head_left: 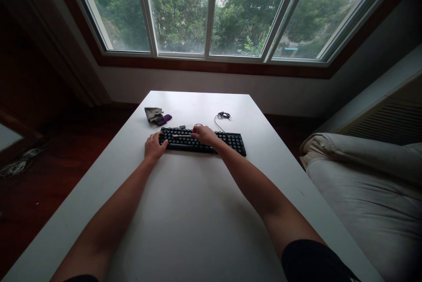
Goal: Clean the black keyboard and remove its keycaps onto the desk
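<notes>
A black keyboard (231, 141) lies across the far half of a white table (184, 211). My left hand (154, 146) rests at the keyboard's left end, fingers curled over its edge. My right hand (204, 134) lies on top of the keys near the middle, fingers bent down onto them. Whether either hand grips the keyboard or only touches it is not clear. A thin black cable (223, 116) lies coiled just behind the keyboard.
A crumpled grey cloth (153, 114) and a small purple object (164, 119) sit behind the keyboard's left end. A pale cushioned seat (365, 176) stands to the right of the table. A wide window (211, 9) fills the far wall; dark wooden floor (49, 172) lies left.
</notes>
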### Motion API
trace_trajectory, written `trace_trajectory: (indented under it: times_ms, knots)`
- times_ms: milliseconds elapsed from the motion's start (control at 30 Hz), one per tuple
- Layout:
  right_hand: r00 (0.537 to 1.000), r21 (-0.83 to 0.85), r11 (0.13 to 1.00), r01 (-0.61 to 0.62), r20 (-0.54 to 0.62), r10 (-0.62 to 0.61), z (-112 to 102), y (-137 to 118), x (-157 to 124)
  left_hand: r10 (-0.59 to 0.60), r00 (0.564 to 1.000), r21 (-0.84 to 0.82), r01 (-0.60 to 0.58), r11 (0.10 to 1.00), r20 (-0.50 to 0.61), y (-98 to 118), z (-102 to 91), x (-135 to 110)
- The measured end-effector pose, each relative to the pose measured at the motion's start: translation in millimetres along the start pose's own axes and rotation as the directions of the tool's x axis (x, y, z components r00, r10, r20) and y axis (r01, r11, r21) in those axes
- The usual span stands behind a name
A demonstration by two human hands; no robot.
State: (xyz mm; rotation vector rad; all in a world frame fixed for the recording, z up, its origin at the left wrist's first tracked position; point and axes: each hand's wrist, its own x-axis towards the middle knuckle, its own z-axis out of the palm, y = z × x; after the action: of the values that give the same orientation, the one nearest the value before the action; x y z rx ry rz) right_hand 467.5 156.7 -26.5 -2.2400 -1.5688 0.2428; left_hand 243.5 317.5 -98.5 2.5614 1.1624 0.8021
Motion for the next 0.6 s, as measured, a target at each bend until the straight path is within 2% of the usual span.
trace_trajectory:
  times_ms: [133, 333, 500, 600]
  knots:
    - [0.997, -0.018, 0.997, -0.074, 0.024, 0.075, 3.1, -3.1, 1.4, -0.002, 1.000, -0.006, 0.002, 1.000, -0.006, -0.4, 0.5, 0.6]
    - [0.974, -0.086, 0.975, -0.204, 0.086, 0.211, -13.6, 29.5, -7.5, 0.002, 1.000, -0.017, -0.002, 1.000, 0.002, -0.8, -0.7, -0.2]
    - [0.972, -0.028, 0.978, -0.207, 0.110, 0.208, -28.6, 64.0, -13.5, -0.012, 1.000, -0.020, 0.012, 1.000, -0.002, -1.7, -2.1, 0.3]
    - [0.979, 0.113, 0.978, -0.174, 0.128, 0.159, -32.1, 83.0, -18.5, -0.018, 1.000, -0.022, 0.018, 1.000, 0.007, -3.9, -2.1, 1.2]
